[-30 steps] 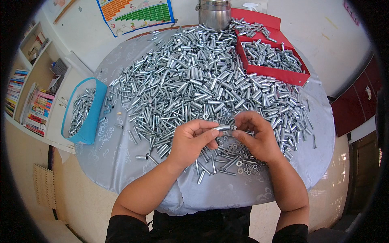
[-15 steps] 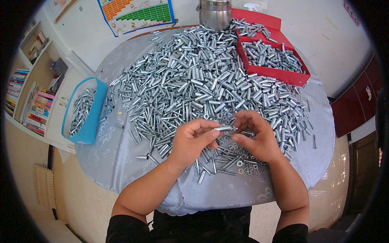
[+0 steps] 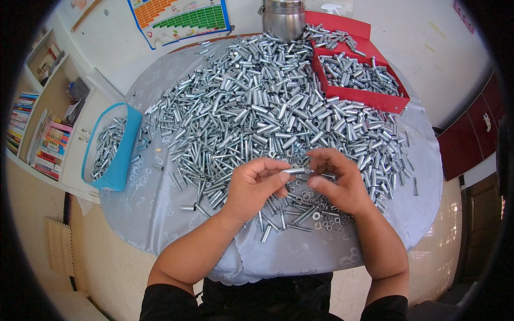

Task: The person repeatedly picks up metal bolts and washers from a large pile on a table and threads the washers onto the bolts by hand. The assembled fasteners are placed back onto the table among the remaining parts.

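My left hand (image 3: pixel 256 184) is closed, with thumb and fingers pinching a silvery metal sleeve anchor bolt (image 3: pixel 295 171). The bolt lies nearly level, its threaded end pointing right. Just beyond that end is my right hand (image 3: pixel 340 181), its thumb and index finger spread apart around the tip; no part is visibly gripped in it. Beneath both hands spreads a big heap of sleeves and bolts (image 3: pixel 257 101). Loose washers and nuts (image 3: pixel 326 219) lie close below my right hand, partly covered by it.
A red box (image 3: pixel 364 96) of assembled anchors stands at the back right, beside a steel pot (image 3: pixel 284 21). On the left is a blue bin (image 3: pixel 120 160) holding more anchors. A grey patterned cloth (image 3: pixel 176 235) covers the round table. A bookshelf (image 3: pixel 32 117) stands farther left.
My right thumb and index finger have moved slightly apart around the bolt's tip. My left hand keeps its hold on the bolt almost unmoved.
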`<state>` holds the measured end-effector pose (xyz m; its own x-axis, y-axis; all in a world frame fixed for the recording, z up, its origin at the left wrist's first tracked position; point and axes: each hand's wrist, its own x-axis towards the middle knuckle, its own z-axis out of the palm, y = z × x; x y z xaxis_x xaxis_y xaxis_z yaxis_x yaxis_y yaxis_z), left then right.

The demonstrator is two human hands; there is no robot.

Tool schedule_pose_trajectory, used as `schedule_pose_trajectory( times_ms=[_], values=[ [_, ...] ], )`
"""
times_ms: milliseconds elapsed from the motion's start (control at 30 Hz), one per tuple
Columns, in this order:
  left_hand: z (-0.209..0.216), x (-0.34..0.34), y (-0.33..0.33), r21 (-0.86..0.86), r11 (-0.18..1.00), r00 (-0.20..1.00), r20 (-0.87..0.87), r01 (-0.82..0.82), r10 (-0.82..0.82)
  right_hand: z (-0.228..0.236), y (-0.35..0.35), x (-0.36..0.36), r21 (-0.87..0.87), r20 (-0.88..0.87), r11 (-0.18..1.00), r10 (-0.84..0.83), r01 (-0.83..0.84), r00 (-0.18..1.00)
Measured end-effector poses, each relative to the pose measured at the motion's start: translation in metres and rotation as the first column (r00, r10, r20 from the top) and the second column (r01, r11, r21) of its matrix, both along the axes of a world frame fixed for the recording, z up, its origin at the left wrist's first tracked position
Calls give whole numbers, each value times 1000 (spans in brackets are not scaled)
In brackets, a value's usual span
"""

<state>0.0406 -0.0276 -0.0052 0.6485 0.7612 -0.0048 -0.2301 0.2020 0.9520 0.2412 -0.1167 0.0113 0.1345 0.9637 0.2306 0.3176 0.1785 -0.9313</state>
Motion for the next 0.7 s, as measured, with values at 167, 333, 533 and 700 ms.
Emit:
schedule_pose_trajectory(
  times_ms=[167,333,533,700],
  values=[
    [-1,0,0,5,1000,1000,-5,16,-16,0,-2,8,-173,62,984,43,-31,997],
    [-1,0,-1,-7,1000,1000,-9,28,-28,5,-1,-2,-32,-109,999,14,-18,994],
    [-5,0,-1,89,996,999,-33,25,-22,-2,-3,0,-117,-189,992,28,-51,982],
    [-1,1,-4,142,990,999,-41,5,1,3,-2,1,-150,-384,985,19,-83,923]
  ],
)
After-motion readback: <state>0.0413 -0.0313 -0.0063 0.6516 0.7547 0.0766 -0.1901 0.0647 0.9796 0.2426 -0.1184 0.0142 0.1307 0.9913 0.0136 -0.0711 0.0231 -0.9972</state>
